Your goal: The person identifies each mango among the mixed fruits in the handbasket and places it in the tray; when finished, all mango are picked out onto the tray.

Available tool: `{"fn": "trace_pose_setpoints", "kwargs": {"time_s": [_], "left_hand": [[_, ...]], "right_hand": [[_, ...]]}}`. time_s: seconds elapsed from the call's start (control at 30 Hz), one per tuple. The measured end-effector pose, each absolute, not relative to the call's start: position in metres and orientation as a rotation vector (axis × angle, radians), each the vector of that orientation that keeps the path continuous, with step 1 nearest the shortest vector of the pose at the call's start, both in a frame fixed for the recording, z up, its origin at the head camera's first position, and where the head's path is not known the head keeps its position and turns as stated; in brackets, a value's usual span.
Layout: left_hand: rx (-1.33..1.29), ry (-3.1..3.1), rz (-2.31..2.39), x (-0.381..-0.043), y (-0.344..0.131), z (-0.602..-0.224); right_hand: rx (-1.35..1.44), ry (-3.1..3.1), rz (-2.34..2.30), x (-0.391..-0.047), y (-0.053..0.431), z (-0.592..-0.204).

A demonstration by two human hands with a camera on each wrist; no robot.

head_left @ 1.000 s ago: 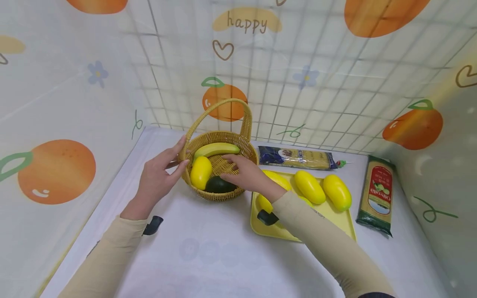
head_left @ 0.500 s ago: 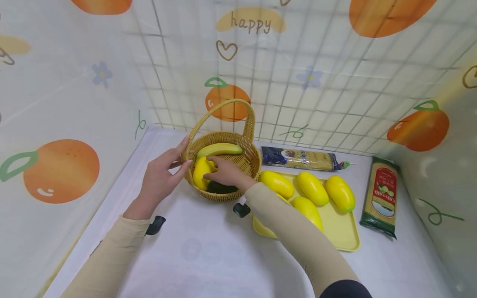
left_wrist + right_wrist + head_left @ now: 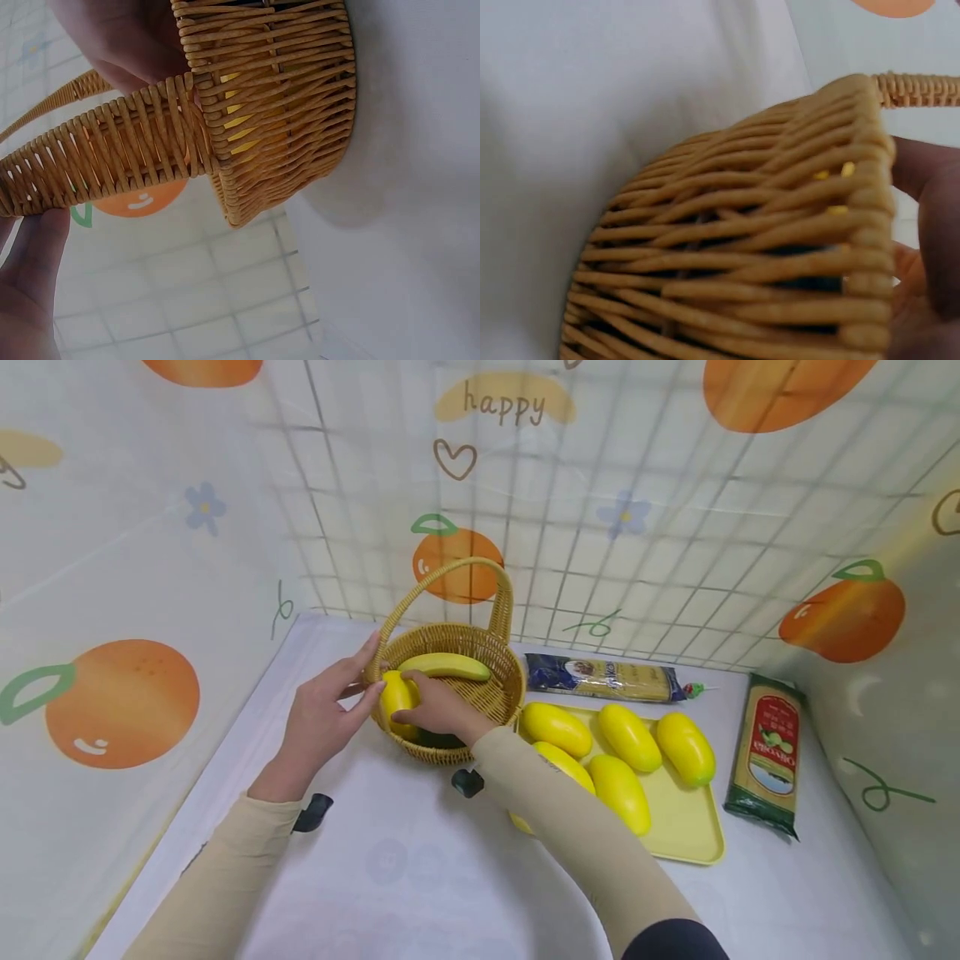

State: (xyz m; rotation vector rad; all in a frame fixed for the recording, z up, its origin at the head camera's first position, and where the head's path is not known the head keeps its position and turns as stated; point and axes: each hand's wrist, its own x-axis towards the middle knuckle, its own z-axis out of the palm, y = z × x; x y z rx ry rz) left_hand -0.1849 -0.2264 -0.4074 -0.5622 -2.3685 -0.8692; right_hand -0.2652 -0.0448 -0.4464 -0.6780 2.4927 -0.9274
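A wicker basket [image 3: 491, 693] with a tall arched handle [image 3: 431, 581] stands at the back of the table. My left hand [image 3: 322, 714] grips the foot of the handle, thumb on one side and fingers on the other; the left wrist view shows its fingers at the woven handle [image 3: 112, 142]. Inside the basket, my right hand [image 3: 442, 706] holds a yellow mango [image 3: 396, 693] between thumb and fingers at the left wall. Behind the mango lies a banana [image 3: 453, 666]. A dark green fruit [image 3: 438, 741] is mostly hidden under the right hand. Wicker covers most of the right wrist view.
To the right, a yellow tray [image 3: 686, 835] bears several mangoes [image 3: 626, 739], partly covered by the right sleeve. Behind it lies a blue and gold pasta packet [image 3: 607, 678]. A green and gold packet [image 3: 765, 756] lies at the far right. Printed cloth walls enclose the table.
The right hand has moved left across the basket and taken hold of the mango, which has shifted slightly left. The banana has shifted a little. The left hand stays on the handle.
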Motion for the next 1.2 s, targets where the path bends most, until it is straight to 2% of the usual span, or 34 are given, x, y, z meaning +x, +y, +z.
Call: {"fn": "trace_pose_setpoints", "kwargs": {"time_s": [0.27,0.67,0.9,1.2], "left_hand": [[-0.557,-2.363,-0.860,-0.185,-0.227,-0.408],[-0.560,-2.365,-0.857,-0.185,-0.226,-0.406],[-0.561,-2.372,-0.829,-0.185,-0.226,-0.406],[-0.566,-2.360,-0.843,-0.185,-0.226,-0.406]], "right_hand": [[-0.600,2.527,-0.922,-0.263,-0.053,-0.448],[-0.706,2.507,-1.181,-0.262,-0.037,-0.438],[-0.747,2.513,-1.280,-0.256,-0.005,-0.423],[-0.721,2.517,-1.301,-0.225,0.069,-0.395]]}}
